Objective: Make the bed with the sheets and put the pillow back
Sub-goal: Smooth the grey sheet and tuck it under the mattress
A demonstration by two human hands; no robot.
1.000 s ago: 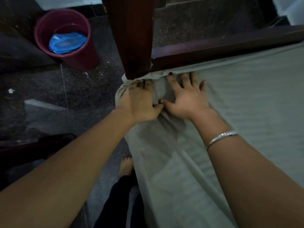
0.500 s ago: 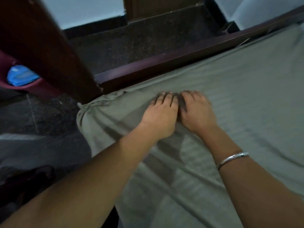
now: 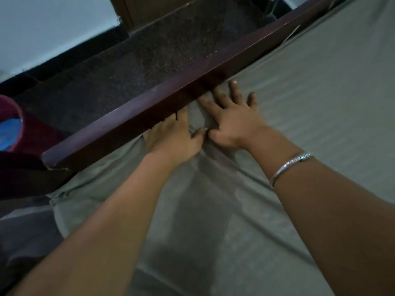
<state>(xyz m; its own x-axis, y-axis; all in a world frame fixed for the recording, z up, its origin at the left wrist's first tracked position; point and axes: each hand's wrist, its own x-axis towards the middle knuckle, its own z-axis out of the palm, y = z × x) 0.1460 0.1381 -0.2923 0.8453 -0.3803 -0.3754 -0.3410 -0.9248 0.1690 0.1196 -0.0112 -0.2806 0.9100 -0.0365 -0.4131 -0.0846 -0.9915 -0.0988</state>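
Note:
A grey-green striped sheet covers the mattress and fills the right and lower part of the view. A dark wooden bed rail runs diagonally along its far edge. My left hand lies flat on the sheet with its fingertips hidden under the rail. My right hand presses flat beside it, fingers spread, tips at the rail's edge; a silver bangle sits on that wrist. The two thumbs nearly touch. The sheet bunches slightly at the corner. No pillow is in view.
Beyond the rail lies a dark speckled floor with a pale wall and a wooden door frame behind. A maroon bucket holding something blue stands at the left edge.
Both hands have slid away from the bed corner and along the sheet to the rail. My left fingers now reach under the rail and my right fingers are spread.

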